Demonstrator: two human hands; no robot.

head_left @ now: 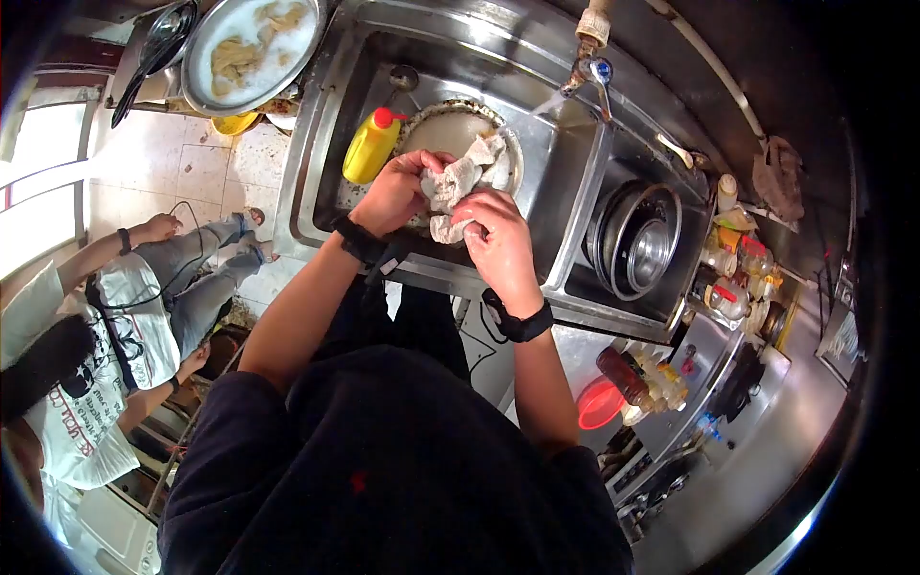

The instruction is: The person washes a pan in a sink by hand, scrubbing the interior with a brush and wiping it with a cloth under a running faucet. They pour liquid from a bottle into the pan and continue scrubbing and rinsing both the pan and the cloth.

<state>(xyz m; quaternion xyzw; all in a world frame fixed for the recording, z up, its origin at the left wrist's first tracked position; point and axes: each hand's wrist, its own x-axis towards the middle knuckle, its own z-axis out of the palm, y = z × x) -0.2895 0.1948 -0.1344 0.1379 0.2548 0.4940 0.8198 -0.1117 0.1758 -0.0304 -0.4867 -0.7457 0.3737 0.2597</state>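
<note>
A wet, off-white cloth (458, 184) is bunched up between my two hands above the left sink basin (340, 91). My left hand (395, 194) pinches its left side, fingers closed. My right hand (500, 247) grips the lower right part, with a fold sticking out beside the thumb. Under the cloth lies a round pan (436, 129) with a stained, dark-flecked rim and cloudy liquid inside. Left of it, close to my left hand, is a yellow bottle (371, 149) with a red cap. A ladle (403, 79) rests near the back of the basin.
Water runs from the tap (585, 69) at the upper right. Stacked metal pans and bowls (644, 240) fill the right basin. A large pan (196, 72) with foamy water and cloths stands at upper left. Another person (125, 316) sits at left. Bottles (733, 259) line the right side.
</note>
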